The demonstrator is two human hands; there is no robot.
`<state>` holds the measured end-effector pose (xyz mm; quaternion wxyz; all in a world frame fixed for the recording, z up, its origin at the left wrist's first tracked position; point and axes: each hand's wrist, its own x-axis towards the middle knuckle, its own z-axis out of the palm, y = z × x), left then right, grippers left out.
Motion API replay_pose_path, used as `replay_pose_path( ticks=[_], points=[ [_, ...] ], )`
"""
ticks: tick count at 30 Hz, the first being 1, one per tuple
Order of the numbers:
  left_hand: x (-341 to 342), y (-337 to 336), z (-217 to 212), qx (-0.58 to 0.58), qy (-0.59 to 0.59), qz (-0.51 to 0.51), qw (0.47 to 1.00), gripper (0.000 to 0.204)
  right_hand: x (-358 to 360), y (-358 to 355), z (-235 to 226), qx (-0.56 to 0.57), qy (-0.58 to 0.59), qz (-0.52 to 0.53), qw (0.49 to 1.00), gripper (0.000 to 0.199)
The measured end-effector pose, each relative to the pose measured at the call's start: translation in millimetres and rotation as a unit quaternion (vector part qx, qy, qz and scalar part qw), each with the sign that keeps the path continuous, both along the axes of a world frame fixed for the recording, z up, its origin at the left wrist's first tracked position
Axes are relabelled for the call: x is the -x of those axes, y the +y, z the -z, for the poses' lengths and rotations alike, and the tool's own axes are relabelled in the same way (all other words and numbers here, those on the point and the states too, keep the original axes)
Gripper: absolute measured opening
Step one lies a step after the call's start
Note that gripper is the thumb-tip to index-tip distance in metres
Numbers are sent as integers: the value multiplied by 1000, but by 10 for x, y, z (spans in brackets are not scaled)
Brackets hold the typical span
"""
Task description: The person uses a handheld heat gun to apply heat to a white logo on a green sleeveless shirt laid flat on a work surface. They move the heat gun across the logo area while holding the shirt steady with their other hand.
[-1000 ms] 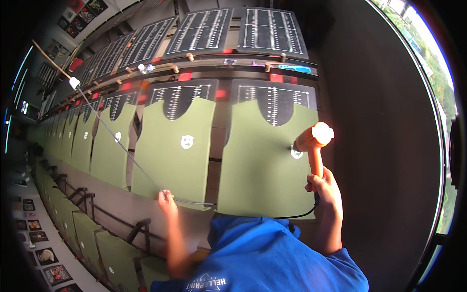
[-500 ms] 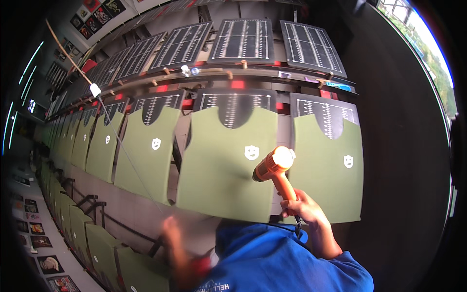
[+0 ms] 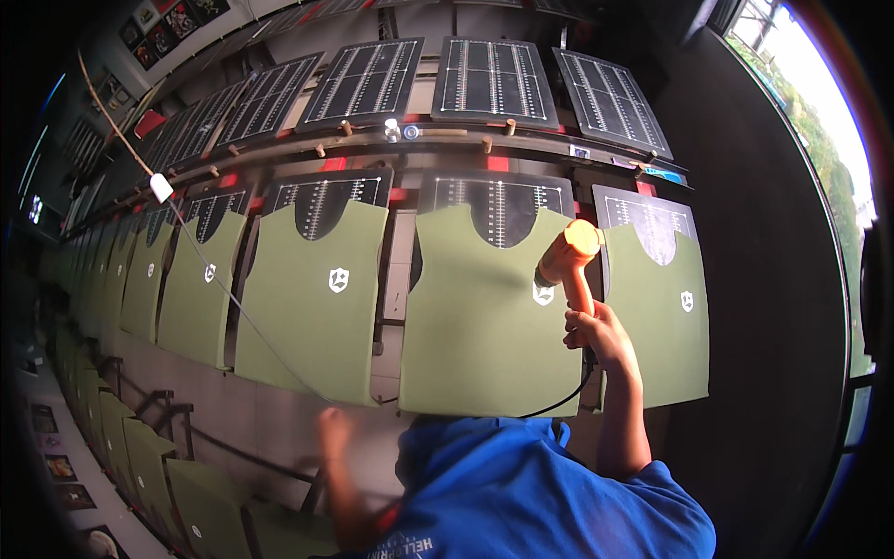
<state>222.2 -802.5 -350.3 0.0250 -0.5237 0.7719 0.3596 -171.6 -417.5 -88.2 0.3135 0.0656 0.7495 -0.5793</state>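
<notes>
You've got one bare left hand (image 3: 335,429), one bare right hand (image 3: 602,335), one orange plastic heat gun (image 3: 575,250), one white capsule-shaped connector (image 3: 161,188). Nearest ahead: four olive-green fabric panels (image 3: 484,349), four white shield-shaped prints (image 3: 339,280); farther ones uncountable.

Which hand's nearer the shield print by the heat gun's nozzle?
Right. The right hand grips the heat gun, just to the print's lower right in the picture; the left hand, blurred, is much farther off, lower left, by the cable.
</notes>
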Motion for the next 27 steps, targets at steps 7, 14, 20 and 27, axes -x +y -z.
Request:
replay_pose_path(
  ticks=[7, 14, 20, 27],
  points=[
    [764, -861, -301, 248, 148, -180, 940, 37, -51, -53, 45, -3, -3, 28, 1000, 29],
    [1125, -1032, -25, 283, 70, -166, 942, 48, -41, -147, 168, -1, -6, 29, 1000, 34],
    [1336, -870, -294, 250, -25, -179, 951, 40, -45, -172, 226, -19, 10, 42, 999, 33],
    [1360, -842, -297, 274, -35, -178, 944, 34, -41, -175, 217, -38, 14, 21, 999, 26]
  ],
)
